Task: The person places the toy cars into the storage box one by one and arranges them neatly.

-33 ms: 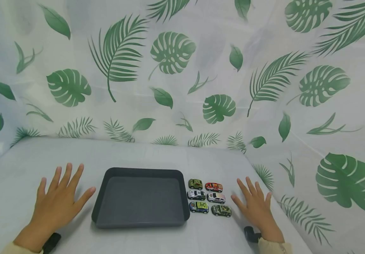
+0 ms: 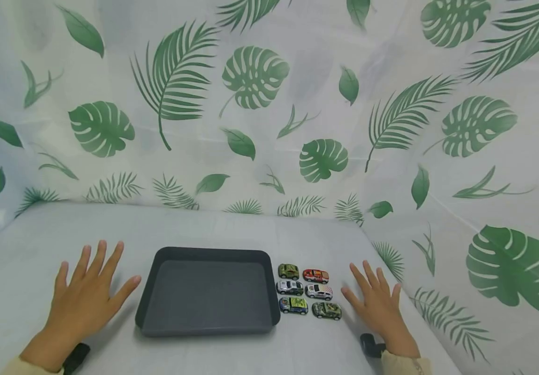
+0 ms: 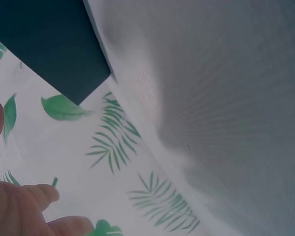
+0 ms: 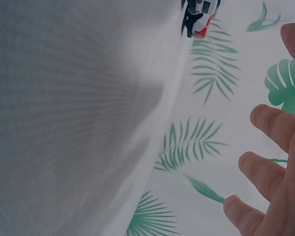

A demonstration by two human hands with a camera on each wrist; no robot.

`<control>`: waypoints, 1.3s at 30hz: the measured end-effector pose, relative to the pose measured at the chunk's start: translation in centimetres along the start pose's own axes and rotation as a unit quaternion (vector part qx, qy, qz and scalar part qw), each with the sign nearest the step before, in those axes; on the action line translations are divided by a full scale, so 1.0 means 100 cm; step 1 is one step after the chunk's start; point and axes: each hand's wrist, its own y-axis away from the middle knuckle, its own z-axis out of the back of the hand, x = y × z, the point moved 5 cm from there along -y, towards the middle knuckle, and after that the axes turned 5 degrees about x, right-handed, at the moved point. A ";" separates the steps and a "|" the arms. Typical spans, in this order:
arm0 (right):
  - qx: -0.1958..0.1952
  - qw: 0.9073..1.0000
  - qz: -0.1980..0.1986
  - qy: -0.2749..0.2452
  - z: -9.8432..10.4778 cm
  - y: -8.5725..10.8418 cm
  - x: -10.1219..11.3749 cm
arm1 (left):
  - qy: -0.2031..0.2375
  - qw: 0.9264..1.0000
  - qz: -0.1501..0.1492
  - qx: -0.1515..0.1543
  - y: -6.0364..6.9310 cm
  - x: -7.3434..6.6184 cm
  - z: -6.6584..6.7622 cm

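A dark grey rectangular tray (image 2: 207,332) lies between the hands in the head view. My left hand (image 2: 82,307) has its fingers spread to the left of the tray, holding nothing. To the tray's right, several toy cars sit in two columns: a green car (image 2: 289,271), a silver car (image 2: 290,287) and a blue-yellow car (image 2: 293,305), then a red car (image 2: 316,276), a white car (image 2: 319,291) and a camouflage car (image 2: 327,311). Just right of these, my right hand (image 2: 379,310) is spread and holds nothing. The right wrist view catches part of one toy car (image 4: 201,14).
A white cloth covers the table (image 2: 232,229). Behind it and on the right hangs a white curtain (image 2: 269,125) printed with green leaves. Dark bands with camera mounts sit at the left wrist (image 2: 76,358) and right wrist (image 2: 371,346).
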 end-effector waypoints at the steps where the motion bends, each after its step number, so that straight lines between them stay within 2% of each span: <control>1: 0.000 1.000 0.000 0.000 -0.001 0.000 0.000 | 0.001 1.000 -0.001 0.001 0.000 0.000 0.000; 5: 0.000 1.000 0.003 0.001 -0.002 0.001 -0.003 | 0.004 1.000 -0.003 0.006 -0.001 -0.002 0.000; 11: -0.009 1.000 0.022 0.002 -0.004 0.002 -0.004 | 0.007 0.999 -0.005 0.033 -0.003 0.001 0.001; 17: 0.007 0.999 0.038 -0.030 -0.005 0.002 -0.003 | 0.043 0.996 -0.036 0.062 -0.004 0.002 0.000; 21: 0.033 0.996 0.048 -0.068 -0.004 0.000 -0.001 | 0.068 0.993 -0.055 0.083 -0.010 0.002 0.000; 24: 0.054 0.994 0.046 -0.089 -0.003 -0.003 0.001 | 0.118 0.984 -0.081 0.104 -0.015 -0.001 0.000; 28: 0.078 0.990 0.036 -0.107 -0.005 -0.006 0.001 | 0.188 0.965 -0.114 0.143 -0.022 -0.005 -0.001; 34: 0.085 0.987 0.040 -0.130 -0.007 -0.009 0.001 | 0.241 0.943 -0.112 0.201 -0.031 -0.002 -0.004; 37: 0.082 0.986 0.043 -0.142 -0.006 -0.010 0.001 | 0.283 0.929 -0.117 0.209 -0.036 -0.002 -0.004; 39: 0.083 0.984 0.043 -0.153 -0.006 -0.011 0.001 | 0.296 0.925 -0.120 0.207 -0.039 -0.002 -0.004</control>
